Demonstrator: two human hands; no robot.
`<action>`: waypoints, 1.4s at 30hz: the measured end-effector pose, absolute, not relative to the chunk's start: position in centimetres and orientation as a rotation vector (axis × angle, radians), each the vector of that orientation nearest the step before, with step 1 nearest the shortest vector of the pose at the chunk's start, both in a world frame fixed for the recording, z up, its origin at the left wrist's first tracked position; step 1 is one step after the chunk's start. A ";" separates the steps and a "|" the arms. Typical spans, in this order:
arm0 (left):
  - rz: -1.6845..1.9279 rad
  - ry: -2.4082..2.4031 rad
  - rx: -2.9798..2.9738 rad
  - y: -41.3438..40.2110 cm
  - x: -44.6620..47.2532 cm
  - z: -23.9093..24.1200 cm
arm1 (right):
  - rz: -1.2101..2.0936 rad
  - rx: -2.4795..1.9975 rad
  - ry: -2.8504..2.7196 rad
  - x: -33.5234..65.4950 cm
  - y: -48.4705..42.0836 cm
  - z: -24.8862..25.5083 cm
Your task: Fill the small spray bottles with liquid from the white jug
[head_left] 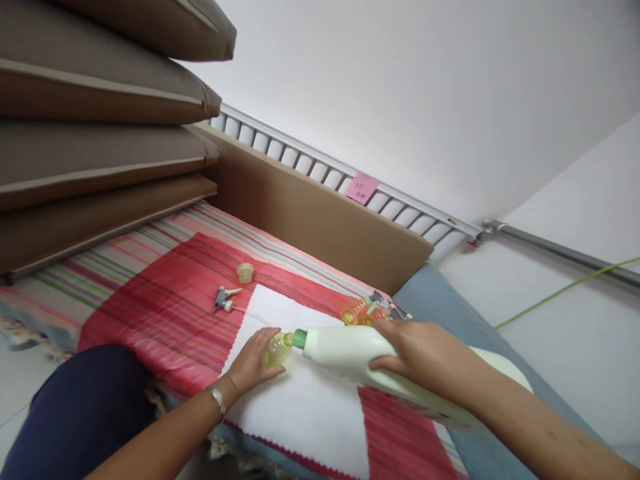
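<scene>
My left hand (255,362) is wrapped round a small clear yellowish bottle (277,349) above a white cloth with a zigzag edge (310,413). Gripped from above by my right hand (425,353) is a large pale green jug (345,348), tipped nearly level. Its green spout (299,339) meets the small bottle's mouth. Whether liquid is flowing I cannot tell. A grey and pale green trigger spray head (223,299) lies left of the cloth, its thin tube reaching over the cloth's edge. Behind it sits a cream cap (245,272).
Beyond the jug lie yellow and orange spray bottles (363,311). A red translucent sheet (170,300) covers part of the striped fabric (120,257). Stacked brown cushions (100,147) rise at left. A brown board (310,207) stands before a white radiator (295,158).
</scene>
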State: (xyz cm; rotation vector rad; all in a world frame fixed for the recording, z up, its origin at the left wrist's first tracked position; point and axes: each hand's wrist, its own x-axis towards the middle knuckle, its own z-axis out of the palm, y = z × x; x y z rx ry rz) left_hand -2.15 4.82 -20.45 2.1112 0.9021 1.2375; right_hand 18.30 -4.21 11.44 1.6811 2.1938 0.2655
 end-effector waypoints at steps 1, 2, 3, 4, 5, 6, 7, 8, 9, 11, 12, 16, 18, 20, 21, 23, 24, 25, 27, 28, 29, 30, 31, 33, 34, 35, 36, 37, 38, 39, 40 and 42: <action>1.237 0.903 2.110 4.8 -2.2 -20.4 | 0.269 1.681 2.198 18.3 -4.2 11.4; 1.236 0.902 2.109 4.8 -2.2 -20.4 | 0.271 1.680 2.202 18.3 -4.2 11.4; 1.237 0.901 2.110 4.9 -2.2 -20.4 | 0.272 1.679 2.207 18.3 -4.2 11.4; 1.237 0.899 2.110 4.9 -2.2 -20.4 | 0.275 1.678 2.207 18.2 -4.2 11.4; 1.238 0.898 2.110 4.9 -2.2 -20.4 | 0.276 1.677 2.204 18.2 -4.1 11.5; 1.239 0.897 2.109 4.9 -2.2 -20.4 | 0.276 1.676 2.196 18.1 -4.1 11.5; 1.239 0.897 2.108 4.9 -2.2 -20.4 | 0.276 1.677 2.187 18.1 -4.1 11.6; 1.240 0.898 2.106 4.9 -2.2 -20.4 | 0.274 1.677 2.182 18.1 -4.1 11.6; 1.241 0.900 2.104 4.9 -2.2 -20.3 | 0.271 1.678 2.180 18.0 -4.1 11.6; 1.243 0.900 2.103 4.9 -2.2 -20.3 | 0.263 1.679 2.182 18.0 -4.1 11.6; 1.245 0.900 2.103 4.9 -2.2 -20.3 | 0.264 1.679 2.186 18.0 -4.1 11.6; 1.249 0.897 2.106 4.9 -2.2 -20.4 | 0.281 1.666 2.205 18.1 -4.1 11.6; 1.249 0.896 2.107 4.9 -2.2 -20.4 | 0.279 1.669 2.202 18.1 -4.1 11.6; 1.245 0.897 2.106 4.9 -2.2 -20.3 | 0.274 1.674 2.191 18.0 -4.1 11.6; 1.243 0.899 2.106 4.9 -2.2 -20.3 | 0.272 1.675 2.185 18.0 -4.1 11.7; 1.239 0.902 2.105 4.9 -2.2 -20.3 | 0.273 1.670 2.178 17.9 -4.2 11.7; 1.238 0.903 2.105 4.9 -2.2 -20.4 | 0.274 1.668 2.175 17.9 -4.2 11.7; 1.238 0.903 2.106 4.9 -2.2 -20.4 | 0.277 1.665 2.174 17.8 -4.2 11.8; 1.240 0.901 2.108 4.9 -2.2 -20.4 | 0.281 1.655 2.179 17.7 -4.1 11.8; 1.240 0.900 2.110 4.9 -2.2 -20.5 | 0.280 1.653 2.181 17.7 -4.1 11.8; 1.240 0.898 2.112 4.9 -2.2 -20.5 | 0.279 1.654 2.180 17.6 -4.1 11.8; 1.240 0.897 2.113 4.9 -2.2 -20.5 | 0.276 1.657 2.177 17.6 -4.1 11.9; 1.239 0.895 2.115 4.9 -2.2 -20.5 | 0.270 1.662 2.170 17.5 -4.1 11.9; 1.239 0.893 2.118 4.9 -2.2 -20.5 | 0.257 1.670 2.159 17.5 -4.1 11.9; 1.239 0.892 2.120 4.9 -2.2 -20.5 | 0.255 1.669 2.161 17.5 -4.1 12.0; 1.240 0.891 2.121 4.9 -2.2 -20.5 | 0.255 1.666 2.164 17.5 -4.1 12.0; 1.240 0.890 2.123 4.9 -2.2 -20.5 | 0.259 1.662 2.169 17.5 -4.1 12.0; 1.240 0.890 2.125 4.9 -2.2 -20.5 | 0.261 1.659 2.171 17.5 -4.1 11.9; 1.241 0.890 2.127 4.9 -2.2 -20.5 | 0.260 1.659 2.173 17.5 -4.1 11.9; 1.242 0.889 2.129 4.9 -2.2 -20.5 | 0.260 1.661 2.174 17.6 -4.1 11.9; 1.243 0.889 2.130 4.9 -2.2 -20.5 | 0.258 1.665 2.174 17.6 -4.0 11.9; 1.246 0.889 2.133 4.9 -2.2 -20.5 | 0.261 1.670 2.175 17.6 -4.0 11.8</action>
